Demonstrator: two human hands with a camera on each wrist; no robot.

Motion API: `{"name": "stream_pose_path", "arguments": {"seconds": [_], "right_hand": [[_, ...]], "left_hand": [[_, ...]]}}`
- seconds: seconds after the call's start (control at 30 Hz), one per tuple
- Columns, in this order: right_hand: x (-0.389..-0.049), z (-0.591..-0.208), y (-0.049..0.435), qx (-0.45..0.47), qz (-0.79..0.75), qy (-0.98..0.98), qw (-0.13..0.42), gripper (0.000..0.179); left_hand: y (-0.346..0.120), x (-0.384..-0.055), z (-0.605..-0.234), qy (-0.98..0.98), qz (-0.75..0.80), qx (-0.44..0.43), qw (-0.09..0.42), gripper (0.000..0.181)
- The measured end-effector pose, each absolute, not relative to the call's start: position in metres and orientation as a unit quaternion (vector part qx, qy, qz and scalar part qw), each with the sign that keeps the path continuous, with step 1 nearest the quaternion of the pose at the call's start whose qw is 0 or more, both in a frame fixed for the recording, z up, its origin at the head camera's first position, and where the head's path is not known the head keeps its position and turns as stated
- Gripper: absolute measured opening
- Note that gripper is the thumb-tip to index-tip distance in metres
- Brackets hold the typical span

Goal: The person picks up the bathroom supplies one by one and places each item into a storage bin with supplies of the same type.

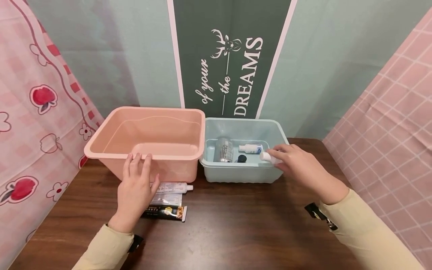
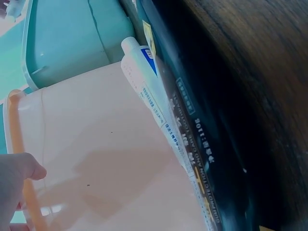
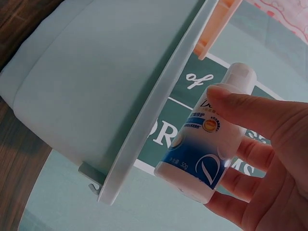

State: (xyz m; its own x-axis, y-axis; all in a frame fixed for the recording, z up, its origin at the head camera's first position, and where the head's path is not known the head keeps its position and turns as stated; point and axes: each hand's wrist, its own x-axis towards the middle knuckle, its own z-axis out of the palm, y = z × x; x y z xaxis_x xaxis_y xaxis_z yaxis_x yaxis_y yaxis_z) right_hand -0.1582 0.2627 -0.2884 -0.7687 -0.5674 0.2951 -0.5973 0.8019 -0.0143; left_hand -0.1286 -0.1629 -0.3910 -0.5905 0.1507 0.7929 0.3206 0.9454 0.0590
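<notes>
My right hand point(image 1: 298, 163) pinches a small white bottle with a blue base point(image 3: 204, 144) between thumb and fingers, above the front right of the light blue bin point(image 1: 239, 175). Its white cap points left in the head view. Inside that bin lie a clear bottle point(image 1: 223, 150), a white and blue bottle point(image 1: 251, 148) and something with a black cap point(image 1: 241, 158). My left hand point(image 1: 135, 191) rests with extended fingers at the front rim of the pink bin point(image 1: 179, 168), thumb lower against its outer wall.
Before the pink bin lie a white tube point(image 1: 173, 187), a silvery-white pack point(image 1: 168, 199) and a black tube point(image 1: 168, 212), partly behind my left hand. The two bins stand side by side on the dark wooden table point(image 1: 236, 228). Patterned cloths point(image 1: 145, 56) enclose the table.
</notes>
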Motion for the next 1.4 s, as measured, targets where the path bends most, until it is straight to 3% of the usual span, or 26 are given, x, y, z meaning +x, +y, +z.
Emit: {"name": "stream_pose_path", "arguments": {"seconds": [0.4,1.17,1.4], "right_hand": [[-0.186,-0.268,0.255,0.347,0.023,-0.935,0.067,0.042],[-0.229,-0.272,0.244,0.332,0.029,-0.942,-0.035,0.043],[-0.248,-0.268,0.241,0.337,0.030,-0.940,-0.039,0.041]], "left_hand": [[-0.163,-0.128,-0.389,-0.905,-0.098,-0.124,0.395,0.060],[-0.162,-0.118,-0.388,-0.900,-0.093,-0.132,0.405,0.059],[-0.162,-0.121,-0.385,-0.902,-0.093,-0.128,0.402,0.059]]}}
